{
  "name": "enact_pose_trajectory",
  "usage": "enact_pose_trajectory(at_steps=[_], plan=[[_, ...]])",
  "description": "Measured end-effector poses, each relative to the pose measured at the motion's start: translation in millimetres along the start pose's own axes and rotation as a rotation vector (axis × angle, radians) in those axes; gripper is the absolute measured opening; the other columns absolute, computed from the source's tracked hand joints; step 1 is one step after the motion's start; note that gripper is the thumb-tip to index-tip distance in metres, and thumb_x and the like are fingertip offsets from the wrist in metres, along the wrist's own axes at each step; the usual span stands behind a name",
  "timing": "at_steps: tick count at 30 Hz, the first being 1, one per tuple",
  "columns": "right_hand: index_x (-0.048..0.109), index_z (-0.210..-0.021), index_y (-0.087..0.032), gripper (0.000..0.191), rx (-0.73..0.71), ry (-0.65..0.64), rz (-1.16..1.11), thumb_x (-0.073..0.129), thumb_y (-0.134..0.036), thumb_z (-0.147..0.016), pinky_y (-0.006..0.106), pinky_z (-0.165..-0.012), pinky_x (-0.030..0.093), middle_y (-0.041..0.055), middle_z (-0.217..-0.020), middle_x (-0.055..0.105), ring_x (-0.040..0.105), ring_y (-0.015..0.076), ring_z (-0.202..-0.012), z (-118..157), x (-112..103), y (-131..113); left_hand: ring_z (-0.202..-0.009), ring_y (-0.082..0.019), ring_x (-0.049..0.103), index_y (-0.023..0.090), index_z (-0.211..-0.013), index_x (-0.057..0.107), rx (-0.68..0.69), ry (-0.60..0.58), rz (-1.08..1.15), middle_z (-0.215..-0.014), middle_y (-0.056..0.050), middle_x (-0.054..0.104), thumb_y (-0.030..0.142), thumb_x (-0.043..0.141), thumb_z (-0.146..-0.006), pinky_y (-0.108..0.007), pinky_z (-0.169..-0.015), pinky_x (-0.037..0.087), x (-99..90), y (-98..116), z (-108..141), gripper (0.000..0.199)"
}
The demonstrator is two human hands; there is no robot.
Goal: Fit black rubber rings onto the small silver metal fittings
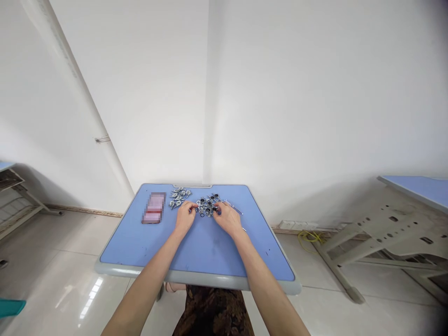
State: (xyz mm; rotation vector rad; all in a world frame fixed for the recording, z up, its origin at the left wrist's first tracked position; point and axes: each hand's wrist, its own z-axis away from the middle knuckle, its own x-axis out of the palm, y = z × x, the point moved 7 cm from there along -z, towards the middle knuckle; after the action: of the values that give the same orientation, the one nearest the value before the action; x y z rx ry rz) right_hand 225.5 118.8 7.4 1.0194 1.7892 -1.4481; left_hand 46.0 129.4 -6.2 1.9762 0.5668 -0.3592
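Observation:
On the blue desk (206, 247) lies a loose pile of small metal hardware (207, 205), with screw-like shanks, rings and black round pieces. My left hand (185, 217) is at the pile's left side, its thumb and fingertips pinched together at a small part too tiny to name. At the right side, my right hand (227, 218) has its fingers closed at a small metal piece with a black round part. Behind my left hand lies a second group of silver hardware (179, 197), with round heads and shanks. Thin metal rods (234, 207) lie beyond my right hand, partly covered by it.
A phone-like pinkish item (154, 208), blurred out, lies at the desk's left. A white wall (168, 93) stands right behind the desk. Another desk (416, 191) is at the right, with a yellow cable (310, 237) on the floor near its leg. Part of a further desk (9, 175) shows at the left.

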Motion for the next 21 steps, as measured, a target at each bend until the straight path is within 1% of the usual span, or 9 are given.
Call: enact_pose_trajectory(at_steps=[2, 5, 8, 11, 13, 15, 18, 20, 21], plan=[[0.066, -0.105, -0.023, 0.025, -0.006, -0.022, 0.051, 0.054, -0.025, -0.082, 0.029, -0.074, 0.045, 0.0060, -0.102, 0.068, 0.064, 0.0203, -0.089, -2.1, 3.9, -2.4, -0.076, -0.014, 0.059, 0.016, -0.081, 0.069, -0.008, 0.003, 0.007, -0.086, -0.004, 0.065, 0.000, 0.046, -0.076, -0.028, -0.073, 0.048, 0.4, -0.1, -0.5, 0.028], [0.067, -0.100, -0.022, 0.022, 0.010, -0.043, 0.110, 0.052, -0.027, -0.085, 0.030, -0.073, 0.045, 0.0081, -0.096, 0.070, 0.065, 0.0225, -0.088, -6.8, 8.7, -2.2, -0.078, -0.015, 0.060, 0.016, -0.082, 0.069, -0.023, 0.003, 0.014, -0.086, -0.004, 0.066, 0.000, 0.046, -0.076, -0.028, -0.075, 0.049, 1.3, -0.9, -1.2, 0.029], [0.068, -0.094, -0.019, 0.017, 0.018, -0.058, 0.148, 0.056, -0.027, -0.083, 0.032, -0.071, 0.045, 0.0110, -0.090, 0.071, 0.066, 0.0251, -0.086, -11.6, 12.3, -2.0, -0.078, -0.015, 0.060, 0.016, -0.082, 0.069, -0.038, -0.003, 0.019, -0.087, -0.003, 0.066, 0.000, 0.046, -0.076, -0.028, -0.076, 0.048, 2.3, -2.0, -1.6, 0.029], [0.068, -0.088, -0.019, 0.012, -0.006, -0.052, 0.152, 0.059, -0.024, -0.081, 0.031, -0.070, 0.045, 0.0111, -0.087, 0.071, 0.066, 0.0248, -0.084, -13.8, 10.6, -3.9, -0.079, -0.015, 0.060, 0.017, -0.083, 0.069, -0.051, -0.009, 0.032, -0.088, -0.004, 0.066, 0.001, 0.047, -0.076, -0.029, -0.075, 0.048, 3.0, -2.3, -1.4, 0.029], [0.067, -0.092, -0.019, 0.014, -0.035, -0.021, 0.130, 0.056, -0.024, -0.084, 0.031, -0.072, 0.045, 0.0103, -0.089, 0.071, 0.065, 0.0235, -0.085, -13.6, 4.2, -6.2, -0.079, -0.016, 0.060, 0.016, -0.084, 0.069, -0.057, -0.012, 0.046, -0.089, -0.004, 0.066, 0.001, 0.046, -0.076, -0.029, -0.075, 0.048, 3.2, -1.5, -1.3, 0.029], [0.065, -0.101, -0.021, 0.019, -0.072, 0.011, 0.096, 0.053, -0.026, -0.088, 0.030, -0.074, 0.046, 0.0082, -0.095, 0.070, 0.064, 0.0215, -0.088, -11.5, -3.8, -9.3, -0.081, -0.016, 0.060, 0.016, -0.086, 0.069, -0.060, -0.019, 0.065, -0.091, -0.005, 0.066, 0.002, 0.045, -0.077, -0.029, -0.074, 0.048, 3.0, 0.1, -1.4, 0.029], [0.063, -0.105, -0.024, 0.020, -0.210, 0.012, -0.009, 0.053, -0.028, -0.088, 0.027, -0.074, 0.047, 0.0035, -0.097, 0.069, 0.063, 0.0176, -0.086, -2.2, -9.7, -21.1, -0.085, -0.017, 0.060, 0.017, -0.094, 0.069, -0.055, -0.059, 0.109, -0.097, -0.006, 0.066, 0.008, 0.047, -0.081, -0.029, -0.075, 0.048, 2.0, 4.2, -1.3, 0.027], [0.063, -0.103, -0.023, 0.019, -0.407, -0.012, -0.144, 0.054, -0.024, -0.086, 0.027, -0.073, 0.048, 0.0041, -0.095, 0.068, 0.063, 0.0172, -0.084, 11.2, -9.0, -37.1, -0.081, -0.016, 0.060, 0.016, -0.098, 0.068, -0.051, -0.125, 0.147, -0.093, -0.006, 0.068, 0.017, 0.047, -0.086, -0.028, -0.072, 0.049, 1.3, 6.6, 0.2, 0.024], [0.064, -0.103, -0.022, 0.019, -0.483, -0.038, -0.171, 0.054, -0.022, -0.086, 0.028, -0.073, 0.048, 0.0044, -0.094, 0.067, 0.063, 0.0170, -0.082, 18.8, -6.1, -43.7, -0.076, -0.016, 0.060, 0.016, -0.097, 0.068, -0.051, -0.170, 0.165, -0.087, -0.005, 0.068, 0.023, 0.047, -0.088, -0.027, -0.069, 0.048, 1.1, 7.4, 1.8, 0.024]])
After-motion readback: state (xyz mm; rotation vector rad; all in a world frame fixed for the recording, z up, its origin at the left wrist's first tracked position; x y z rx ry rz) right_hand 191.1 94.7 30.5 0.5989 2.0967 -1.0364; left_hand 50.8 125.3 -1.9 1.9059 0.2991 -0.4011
